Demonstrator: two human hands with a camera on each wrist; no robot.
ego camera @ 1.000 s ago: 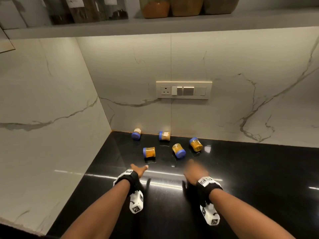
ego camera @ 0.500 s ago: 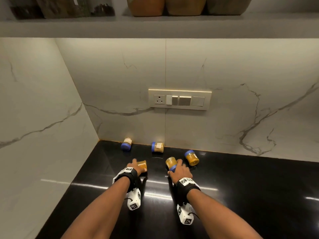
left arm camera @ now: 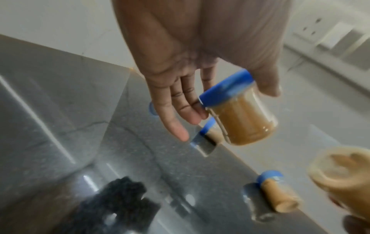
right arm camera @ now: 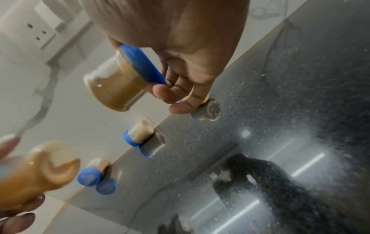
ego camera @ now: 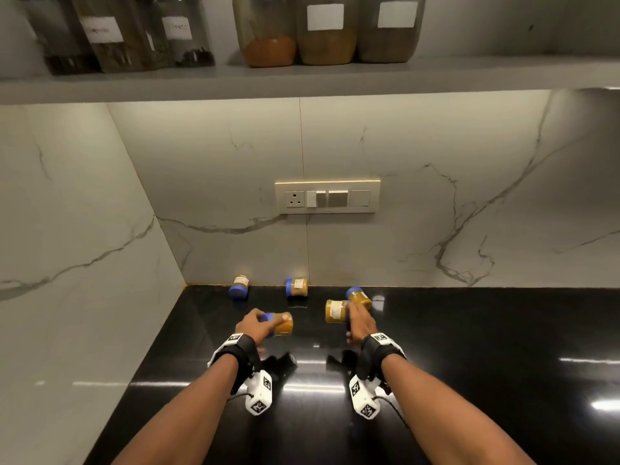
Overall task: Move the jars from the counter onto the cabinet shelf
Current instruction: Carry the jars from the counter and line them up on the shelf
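Five small jars of tan-yellow paste with blue lids are in view. My left hand (ego camera: 265, 325) grips one jar (ego camera: 281, 324) (left arm camera: 240, 114) by its lid end, lifted off the black counter (ego camera: 469, 364). My right hand (ego camera: 355, 322) pinches a second jar (ego camera: 335, 311) (right arm camera: 116, 85) at its lid, also clear of the counter. Three jars lie on their sides by the back wall: one at the left (ego camera: 239, 287), one in the middle (ego camera: 297, 287), one on the right (ego camera: 359, 297), just beyond my right hand. The grey cabinet shelf (ego camera: 302, 82) runs overhead.
Large labelled storage jars (ego camera: 325, 28) fill the left and middle of the shelf; its right end is bare. A switch and socket plate (ego camera: 327, 197) sits on the marble back wall. A marble side wall (ego camera: 84, 246) closes off the counter's left.
Both hands reached forward to the two nearest jars, closed on them and lifted them off the counter. The head view has tilted up, so more of the shelf shows.
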